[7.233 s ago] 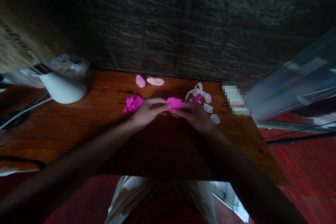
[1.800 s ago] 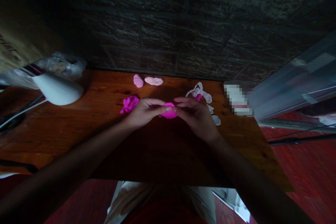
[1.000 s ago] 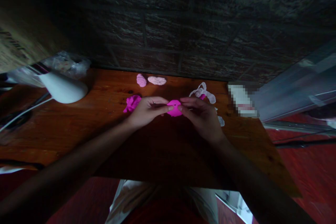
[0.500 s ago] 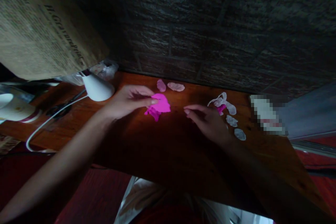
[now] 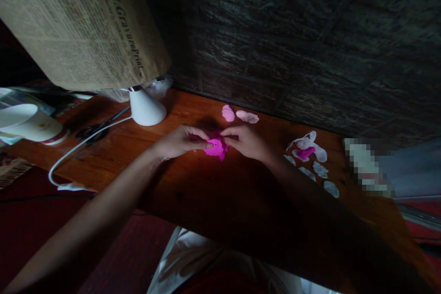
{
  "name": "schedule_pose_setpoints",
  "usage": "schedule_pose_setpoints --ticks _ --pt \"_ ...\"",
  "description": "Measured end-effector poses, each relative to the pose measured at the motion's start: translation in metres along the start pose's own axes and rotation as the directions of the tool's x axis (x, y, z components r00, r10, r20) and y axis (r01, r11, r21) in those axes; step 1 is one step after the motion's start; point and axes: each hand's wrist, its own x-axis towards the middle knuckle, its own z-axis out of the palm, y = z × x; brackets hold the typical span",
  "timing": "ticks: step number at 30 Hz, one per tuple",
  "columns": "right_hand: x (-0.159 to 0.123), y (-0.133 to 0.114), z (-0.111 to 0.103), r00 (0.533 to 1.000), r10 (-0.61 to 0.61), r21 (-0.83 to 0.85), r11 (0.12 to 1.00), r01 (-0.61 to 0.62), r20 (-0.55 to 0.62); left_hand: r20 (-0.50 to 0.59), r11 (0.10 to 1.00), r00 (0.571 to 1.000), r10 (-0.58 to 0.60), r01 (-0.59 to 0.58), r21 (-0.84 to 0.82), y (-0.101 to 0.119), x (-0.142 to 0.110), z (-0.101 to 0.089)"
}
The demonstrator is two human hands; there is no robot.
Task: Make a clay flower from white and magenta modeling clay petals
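Above the wooden table, a flattened, bright pink piece of modelling clay (image 5: 214, 148) is pinched between thumb and fingers of my left hand (image 5: 177, 141). My right hand (image 5: 245, 140) is closed at the clay's upper right edge, thumb and fingertips pressed together on it. Darker pink clay shows behind and below the piece. Just beyond my hands lie a pink flat piece (image 5: 228, 113) and a paler one (image 5: 248, 116). To the right of my right hand are several thin whitish pieces (image 5: 320, 169), one cluster with a magenta bit (image 5: 305, 152) on it.
A lamp with a white base (image 5: 148, 109) and printed paper shade (image 5: 99, 27) stands at the left; its white cable (image 5: 74, 151) loops over the table edge. Nearby are black-handled scissors (image 5: 91, 132) and a paper cup (image 5: 41, 124). A dark brick wall (image 5: 275, 46) borders the table (image 5: 186, 188).
My right hand has moved left and now meets the pink clay, which my left hand still holds. The whole view has shifted slightly, uncovering more whitish pieces at the right.
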Motion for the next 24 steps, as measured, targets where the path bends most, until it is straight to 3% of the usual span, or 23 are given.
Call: schedule_pose_setpoints --ticks 9,14,16,19,24 --pt "-0.013 0.001 0.013 0.994 0.043 0.141 0.990 -0.028 -0.103 0.041 0.999 0.998 0.046 -0.047 0.017 -0.010 0.008 0.011" --pt "-0.015 -0.002 0.014 0.988 0.114 0.345 0.936 -0.072 -0.104 0.037 0.999 0.999 0.014 -0.012 -0.048 -0.005 0.009 0.012" --pt "-0.017 -0.003 0.012 0.975 0.189 0.487 0.866 -0.111 -0.115 0.011 0.996 1.000 0.000 0.001 -0.089 -0.003 0.010 0.012" --pt "-0.020 -0.005 0.008 0.939 0.328 0.700 0.694 -0.168 -0.100 -0.033 0.989 0.999 -0.020 0.015 -0.148 -0.002 0.010 0.013" --pt "-0.021 -0.008 -0.003 0.863 0.496 0.870 0.465 -0.165 -0.101 -0.098 0.989 0.994 -0.051 0.037 -0.143 -0.003 0.011 0.012"
